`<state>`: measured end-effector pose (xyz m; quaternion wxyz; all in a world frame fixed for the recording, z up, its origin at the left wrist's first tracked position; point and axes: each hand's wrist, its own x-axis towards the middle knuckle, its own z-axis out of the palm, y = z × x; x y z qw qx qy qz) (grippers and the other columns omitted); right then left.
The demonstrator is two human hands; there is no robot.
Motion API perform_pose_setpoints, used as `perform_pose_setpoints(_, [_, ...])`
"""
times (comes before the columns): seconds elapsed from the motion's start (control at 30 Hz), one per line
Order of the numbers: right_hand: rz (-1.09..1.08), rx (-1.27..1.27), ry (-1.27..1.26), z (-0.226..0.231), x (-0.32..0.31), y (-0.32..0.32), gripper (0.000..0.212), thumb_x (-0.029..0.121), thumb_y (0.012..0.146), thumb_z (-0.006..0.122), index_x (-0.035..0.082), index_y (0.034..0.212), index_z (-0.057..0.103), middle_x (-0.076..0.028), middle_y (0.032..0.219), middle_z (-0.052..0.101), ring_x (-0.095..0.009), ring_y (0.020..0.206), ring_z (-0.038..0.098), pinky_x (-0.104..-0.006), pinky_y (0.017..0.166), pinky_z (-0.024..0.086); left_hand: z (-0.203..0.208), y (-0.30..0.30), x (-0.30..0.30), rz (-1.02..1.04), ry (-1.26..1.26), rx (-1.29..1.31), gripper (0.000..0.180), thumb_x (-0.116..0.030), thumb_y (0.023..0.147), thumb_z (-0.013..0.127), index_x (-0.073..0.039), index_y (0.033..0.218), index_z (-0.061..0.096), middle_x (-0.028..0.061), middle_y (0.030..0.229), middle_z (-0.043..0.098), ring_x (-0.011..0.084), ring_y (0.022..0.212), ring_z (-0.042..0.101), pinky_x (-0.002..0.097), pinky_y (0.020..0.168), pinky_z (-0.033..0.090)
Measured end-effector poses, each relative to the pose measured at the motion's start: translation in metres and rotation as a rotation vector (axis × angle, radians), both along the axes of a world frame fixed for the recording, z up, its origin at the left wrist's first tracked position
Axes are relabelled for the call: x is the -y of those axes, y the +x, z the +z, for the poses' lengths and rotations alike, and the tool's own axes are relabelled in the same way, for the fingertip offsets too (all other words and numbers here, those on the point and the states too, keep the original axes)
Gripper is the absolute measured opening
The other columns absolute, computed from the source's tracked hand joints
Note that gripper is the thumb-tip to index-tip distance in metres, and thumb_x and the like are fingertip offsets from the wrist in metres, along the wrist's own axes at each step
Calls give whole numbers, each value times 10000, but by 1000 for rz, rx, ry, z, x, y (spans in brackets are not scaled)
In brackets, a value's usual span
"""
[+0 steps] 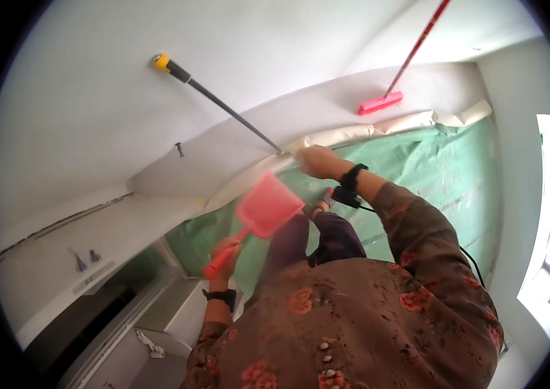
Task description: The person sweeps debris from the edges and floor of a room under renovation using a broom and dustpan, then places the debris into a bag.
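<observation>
Shirt (366,318) foremost, right hand (318,161) outstretched, left hand (227,249) holding dustpan (268,206).

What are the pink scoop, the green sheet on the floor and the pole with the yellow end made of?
The pink scoop looks like smooth plastic: even colour, moulded shape, though it's blurred. The green sheet might be thin plastic or woven cloth: it wrinkles, with a faint sheen. The pole could be smooth painted metal or plastic: it's straight, slim and dark grey.

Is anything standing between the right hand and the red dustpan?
Nothing visible: the gap between the right hand and the red dustpan, held in the left hand, looks open. The dark pole lies outside it.
</observation>
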<state>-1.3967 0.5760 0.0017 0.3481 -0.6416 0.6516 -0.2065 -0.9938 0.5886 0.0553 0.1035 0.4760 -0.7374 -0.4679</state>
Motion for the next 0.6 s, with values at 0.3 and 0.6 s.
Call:
perform_pose_setpoints(0.3, [-343, -32, 119, -17, 250, 99, 834, 372, 689, 729, 37, 1351, 349, -283, 1204, 470, -404, 1117, 499, -441, 938, 433, -7, 60, -39, 271, 29, 60, 85, -70, 796, 598, -44, 873, 620, 95, 881, 628, 225, 805, 606, 296, 733, 474])
perform_pose_setpoints(0.6, [-418, 97, 93, -56, 328, 120, 348, 344, 786, 678, 4, 725, 647, -44, 578, 569, -140, 488, 539, -286, 490, 455, -21, 119, -97, 599, 74, 4, 95, -19, 800, 623, 2, 893, 622, 118, 942, 638, 191, 848, 601, 282, 785, 471])
